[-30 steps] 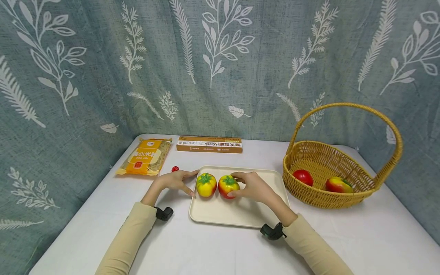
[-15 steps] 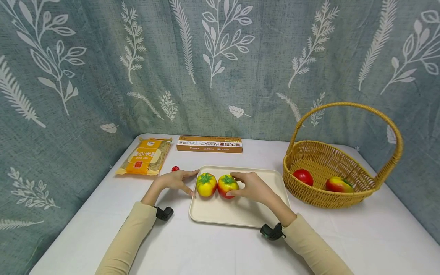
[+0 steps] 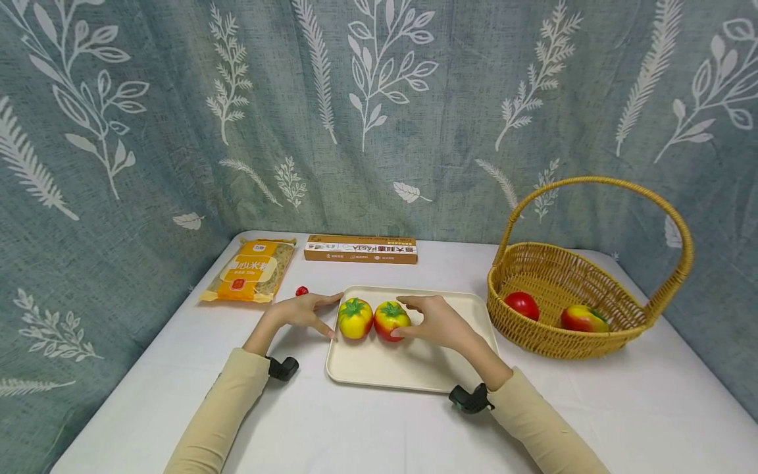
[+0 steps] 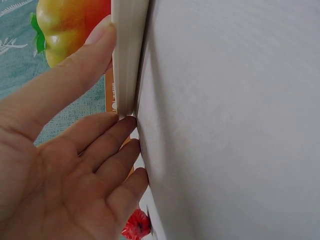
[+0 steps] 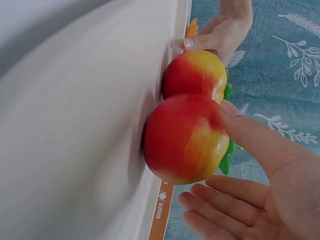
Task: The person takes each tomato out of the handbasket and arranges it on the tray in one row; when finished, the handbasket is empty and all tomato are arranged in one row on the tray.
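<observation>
Two red-and-yellow persimmons with green leafy tops sit side by side on a cream tray: the left persimmon [image 3: 356, 318] by the tray's left edge, the right persimmon [image 3: 391, 322] beside it. My right hand [image 3: 437, 321] is around the right persimmon's near side. Its thumb touches the fruit, while the relaxed fingers stand apart from it in the right wrist view. My left hand [image 3: 303, 312] rests at the left rim of the tray [image 3: 403, 376], fingers extended, with the thumb at the rim in the left wrist view.
A wicker basket [image 3: 515, 339] with a tall handle stands right of the tray, holding a round red fruit [image 3: 522, 306] and a mango [image 3: 583, 318]. At the back lie a pasta box [image 3: 360, 249] and an orange grain bag [image 3: 251, 271]. Beyond the left hand is a small red item [image 3: 302, 291].
The right persimmon has shifted slightly left, up against the left one, with my right hand staying close to it. My left hand has kept its place at the tray.
</observation>
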Motion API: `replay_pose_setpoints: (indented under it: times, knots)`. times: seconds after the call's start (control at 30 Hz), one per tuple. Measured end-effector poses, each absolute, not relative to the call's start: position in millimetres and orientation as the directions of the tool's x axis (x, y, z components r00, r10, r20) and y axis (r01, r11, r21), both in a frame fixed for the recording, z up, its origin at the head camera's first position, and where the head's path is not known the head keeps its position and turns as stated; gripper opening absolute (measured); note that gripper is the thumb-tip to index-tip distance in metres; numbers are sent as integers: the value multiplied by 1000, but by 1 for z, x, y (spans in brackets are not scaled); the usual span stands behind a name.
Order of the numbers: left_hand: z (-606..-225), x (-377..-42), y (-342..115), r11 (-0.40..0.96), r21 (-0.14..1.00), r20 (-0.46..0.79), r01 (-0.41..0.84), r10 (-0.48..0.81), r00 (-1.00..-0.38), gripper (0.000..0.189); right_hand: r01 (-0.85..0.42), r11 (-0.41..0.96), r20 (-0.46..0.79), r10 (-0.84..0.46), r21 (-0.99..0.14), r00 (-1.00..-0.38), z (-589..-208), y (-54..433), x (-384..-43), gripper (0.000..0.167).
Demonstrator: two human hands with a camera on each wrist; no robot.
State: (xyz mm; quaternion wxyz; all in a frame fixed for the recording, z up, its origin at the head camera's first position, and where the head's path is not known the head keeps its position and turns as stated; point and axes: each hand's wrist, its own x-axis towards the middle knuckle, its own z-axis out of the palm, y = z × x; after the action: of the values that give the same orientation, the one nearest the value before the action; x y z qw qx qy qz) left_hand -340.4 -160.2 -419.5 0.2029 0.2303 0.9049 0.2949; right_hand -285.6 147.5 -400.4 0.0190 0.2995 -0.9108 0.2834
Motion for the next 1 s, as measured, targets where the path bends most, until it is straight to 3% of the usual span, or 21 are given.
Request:
replay_pose_setpoints:
  times: [1.0]
  knots:
    - [-423,-342,-160,722,626,-226,295,530,-817,94,-509,696,221,-466,-506,-857,-365,180,-285,64]
